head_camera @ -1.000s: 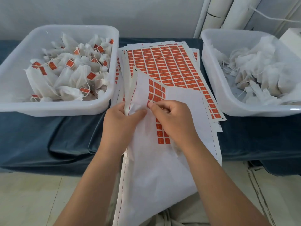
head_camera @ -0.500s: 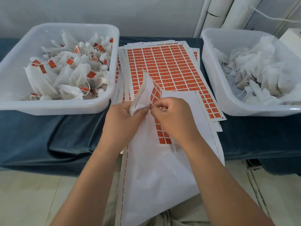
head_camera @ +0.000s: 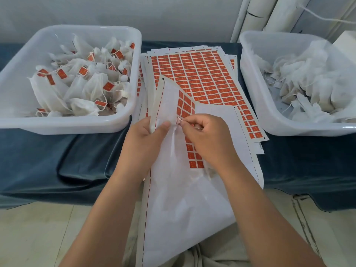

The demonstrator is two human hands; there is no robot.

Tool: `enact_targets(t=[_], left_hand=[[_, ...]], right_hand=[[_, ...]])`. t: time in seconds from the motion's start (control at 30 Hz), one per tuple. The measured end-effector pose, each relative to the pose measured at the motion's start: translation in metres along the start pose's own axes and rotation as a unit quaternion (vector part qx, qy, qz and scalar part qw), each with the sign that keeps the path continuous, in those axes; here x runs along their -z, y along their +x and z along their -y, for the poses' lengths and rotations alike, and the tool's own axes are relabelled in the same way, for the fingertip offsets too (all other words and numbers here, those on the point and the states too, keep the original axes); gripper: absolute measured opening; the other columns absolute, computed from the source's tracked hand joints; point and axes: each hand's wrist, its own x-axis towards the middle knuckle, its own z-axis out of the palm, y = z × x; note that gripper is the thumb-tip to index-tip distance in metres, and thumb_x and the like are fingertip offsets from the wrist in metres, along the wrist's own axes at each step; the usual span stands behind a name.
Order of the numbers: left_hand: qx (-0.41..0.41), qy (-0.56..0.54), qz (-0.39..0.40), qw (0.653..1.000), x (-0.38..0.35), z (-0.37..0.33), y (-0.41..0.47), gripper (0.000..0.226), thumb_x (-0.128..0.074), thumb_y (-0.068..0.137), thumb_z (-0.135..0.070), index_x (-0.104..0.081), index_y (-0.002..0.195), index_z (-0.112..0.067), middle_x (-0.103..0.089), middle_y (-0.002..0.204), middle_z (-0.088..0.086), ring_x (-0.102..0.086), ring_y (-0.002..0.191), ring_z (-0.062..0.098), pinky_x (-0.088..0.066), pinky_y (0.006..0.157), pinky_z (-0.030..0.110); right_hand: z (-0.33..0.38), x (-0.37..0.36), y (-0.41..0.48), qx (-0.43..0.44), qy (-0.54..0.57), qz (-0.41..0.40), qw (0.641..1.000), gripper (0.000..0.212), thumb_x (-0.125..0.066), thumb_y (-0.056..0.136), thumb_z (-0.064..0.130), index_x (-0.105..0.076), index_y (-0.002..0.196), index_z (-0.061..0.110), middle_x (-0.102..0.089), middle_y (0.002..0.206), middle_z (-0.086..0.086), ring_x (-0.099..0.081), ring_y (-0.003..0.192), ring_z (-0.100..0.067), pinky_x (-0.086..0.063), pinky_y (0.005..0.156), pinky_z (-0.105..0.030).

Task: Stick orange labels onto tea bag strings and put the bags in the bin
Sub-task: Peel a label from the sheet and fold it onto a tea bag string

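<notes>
A mostly peeled label sheet (head_camera: pixel 183 209) lies from the table's front edge down over my lap, with a short column of orange labels (head_camera: pixel 192 157) left on it. My left hand (head_camera: pixel 144 143) grips its folded-up left edge, thumb pressed on the fold. My right hand (head_camera: pixel 206 137) pinches a thin tea bag string (head_camera: pixel 180 121) at the fold, right beside my left thumb. A thin white tea bag (head_camera: pixel 209 171) seems to hang under my right wrist, mostly hidden. The left bin (head_camera: pixel 123 123) holds tea bags with orange labels.
A stack of full orange label sheets (head_camera: pixel 202 74) lies between the bins on the blue cloth-covered table (head_camera: pixel 48 155). The right bin (head_camera: pixel 269 128) holds unlabelled white tea bags. White tubes (head_camera: pixel 256 14) lean on the wall behind it. Pale floor lies below the table edge.
The sheet's raised flap has folded over narrower under my left hand. My right fingertips have closed into a pinch on the string at the fold. Both hands stayed at the sheet's middle.
</notes>
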Motion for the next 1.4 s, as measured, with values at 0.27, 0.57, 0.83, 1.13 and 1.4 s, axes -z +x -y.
enact_targets(t=[0.27, 0.57, 0.83, 1.13, 1.4], left_hand=[[-0.032, -0.007, -0.013, 0.999, -0.003, -0.002, -0.002, 0.026, -0.067, 0.102, -0.038, -0.070, 0.128, -0.039, -0.078, 0.111, -0.022, -0.077, 0.096, 0.004, -0.067, 0.080, 0.032], [-0.060, 0.013, -0.024, 0.998, -0.004, -0.003, -0.001, 0.021, -0.067, 0.102, -0.035, -0.072, 0.122, -0.038, -0.077, 0.108, -0.027, -0.075, 0.095, -0.002, -0.062, 0.075, 0.016], [-0.061, 0.012, -0.025, 0.998, -0.004, 0.002, 0.002, 0.015, -0.068, 0.102, -0.038, -0.070, 0.113, -0.048, -0.074, 0.106, -0.033, -0.073, 0.094, -0.007, -0.058, 0.064, 0.011], [-0.042, 0.171, -0.113, 0.978, -0.010, 0.022, 0.029, 0.058, -0.071, 0.100, -0.033, -0.038, 0.148, -0.038, -0.061, 0.136, -0.020, -0.065, 0.117, 0.010, -0.060, 0.096, 0.045], [-0.117, 0.202, -0.060, 0.970, -0.035, 0.005, 0.004, 0.035, -0.055, 0.100, -0.062, -0.074, 0.113, -0.034, -0.074, 0.115, -0.013, -0.070, 0.105, 0.005, -0.061, 0.096, 0.035]], right_hand=[[0.007, -0.002, -0.004, 0.000, -0.002, -0.033, 0.999, 0.028, -0.065, 0.097, 0.055, -0.079, 0.107, 0.034, -0.071, 0.098, 0.030, -0.066, 0.089, 0.012, -0.044, 0.071, 0.000], [0.012, -0.003, -0.004, 0.041, -0.066, -0.035, 0.996, 0.020, -0.066, 0.100, 0.041, -0.081, 0.100, 0.028, -0.078, 0.096, 0.015, -0.062, 0.071, 0.007, -0.038, 0.070, 0.000], [0.008, -0.002, -0.004, 0.015, -0.030, -0.042, 0.999, 0.015, -0.066, 0.099, 0.043, -0.077, 0.094, 0.034, -0.070, 0.085, 0.028, -0.068, 0.079, 0.003, -0.044, 0.062, 0.000], [-0.001, 0.011, -0.018, -0.171, 0.269, -0.123, 0.940, 0.013, -0.067, 0.098, 0.042, -0.078, 0.092, 0.039, -0.079, 0.090, 0.014, -0.074, 0.074, -0.001, -0.059, 0.065, -0.021], [0.004, 0.018, -0.032, -0.186, 0.340, -0.113, 0.915, 0.013, -0.071, 0.098, 0.038, -0.080, 0.095, 0.030, -0.058, 0.057, 0.014, -0.046, 0.044, -0.006, -0.042, 0.048, -0.015]])
